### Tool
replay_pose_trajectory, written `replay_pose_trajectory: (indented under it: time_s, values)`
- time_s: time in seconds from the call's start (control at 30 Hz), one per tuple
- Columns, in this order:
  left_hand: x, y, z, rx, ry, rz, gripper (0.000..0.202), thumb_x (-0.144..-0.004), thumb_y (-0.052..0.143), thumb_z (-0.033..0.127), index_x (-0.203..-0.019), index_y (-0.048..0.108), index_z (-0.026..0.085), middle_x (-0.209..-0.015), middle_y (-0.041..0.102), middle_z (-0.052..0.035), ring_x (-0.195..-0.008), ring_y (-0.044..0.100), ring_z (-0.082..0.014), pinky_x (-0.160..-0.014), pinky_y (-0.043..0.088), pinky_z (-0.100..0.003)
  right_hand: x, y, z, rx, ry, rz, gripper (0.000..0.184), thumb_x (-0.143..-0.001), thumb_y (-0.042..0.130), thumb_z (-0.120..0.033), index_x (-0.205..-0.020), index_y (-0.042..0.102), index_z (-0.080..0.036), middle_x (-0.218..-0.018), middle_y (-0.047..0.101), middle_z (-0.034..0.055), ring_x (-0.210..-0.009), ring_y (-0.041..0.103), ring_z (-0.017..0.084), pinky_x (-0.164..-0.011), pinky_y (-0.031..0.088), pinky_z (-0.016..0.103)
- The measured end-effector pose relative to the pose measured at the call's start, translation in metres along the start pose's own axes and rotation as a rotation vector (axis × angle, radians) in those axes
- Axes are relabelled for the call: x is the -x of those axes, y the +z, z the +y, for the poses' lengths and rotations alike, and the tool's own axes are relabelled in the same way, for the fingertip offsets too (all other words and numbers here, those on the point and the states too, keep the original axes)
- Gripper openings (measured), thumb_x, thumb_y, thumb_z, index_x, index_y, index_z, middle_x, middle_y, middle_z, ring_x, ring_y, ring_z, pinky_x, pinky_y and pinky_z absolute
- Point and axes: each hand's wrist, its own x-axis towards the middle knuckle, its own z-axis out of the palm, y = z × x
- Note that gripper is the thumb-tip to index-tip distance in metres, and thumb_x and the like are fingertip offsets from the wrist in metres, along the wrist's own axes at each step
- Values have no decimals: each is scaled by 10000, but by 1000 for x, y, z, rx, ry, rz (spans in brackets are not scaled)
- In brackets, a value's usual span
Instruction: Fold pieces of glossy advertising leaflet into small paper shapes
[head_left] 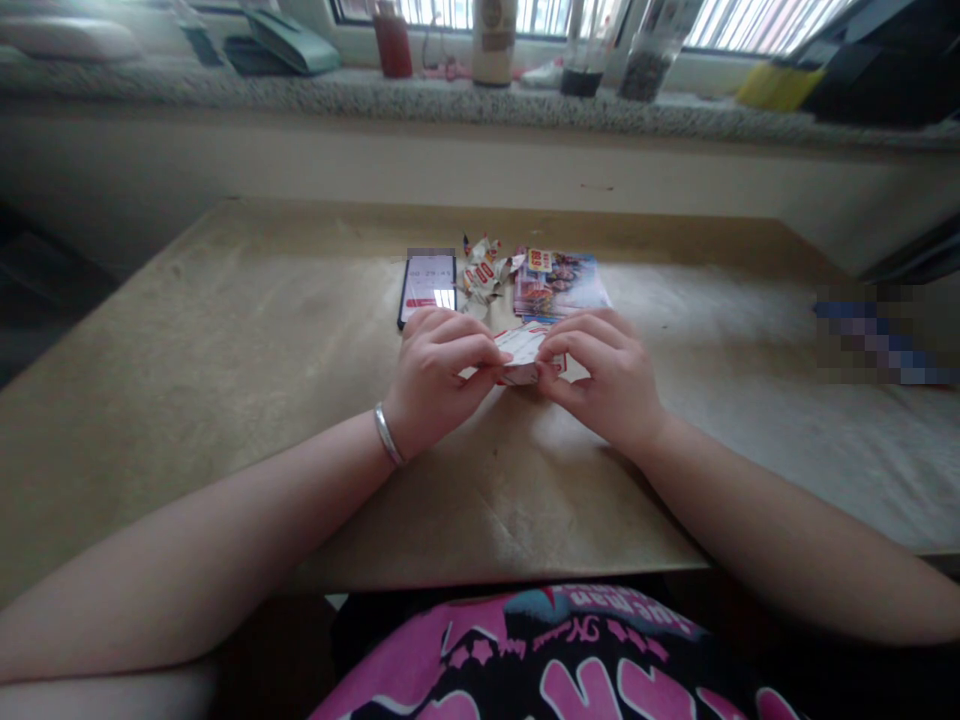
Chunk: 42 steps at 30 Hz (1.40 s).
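Between my two hands, just above the table, is a small folded piece of white paper with red print (525, 345). My left hand (450, 365) pinches its left end between thumb and forefinger; a silver bangle circles that wrist. At the right end, the thumb and fingers of my right hand (600, 365) are closed on the paper too. Behind it lie crumpled red-and-white wrappers (484, 272) and a stack of colourful printed leaflets or cards (562, 285). A phone (429, 285) with a timer on its screen lies beyond my left hand.
The tan tabletop (225, 400) ends at a wall below a stone windowsill (300, 95). On the sill stand a red bottle (393, 42), a pale bottle (493, 42) and other containers. A blue object (877, 340), partly blurred out, lies at the table's right edge.
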Motion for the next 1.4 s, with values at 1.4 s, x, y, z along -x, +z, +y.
replay_pose_trajectory:
  time_s: [1.4]
  values:
    - [2,-2,-3,47,-46,-44,158,-846,682,372,-776,713,235,-821,695,-16,-802,606,-150,-783,462,-317,1,-10,2,-13,70,-64,94,-807,625,-178,-744,616,-248,-825,688,30,-820,612,208,-779,496,395]
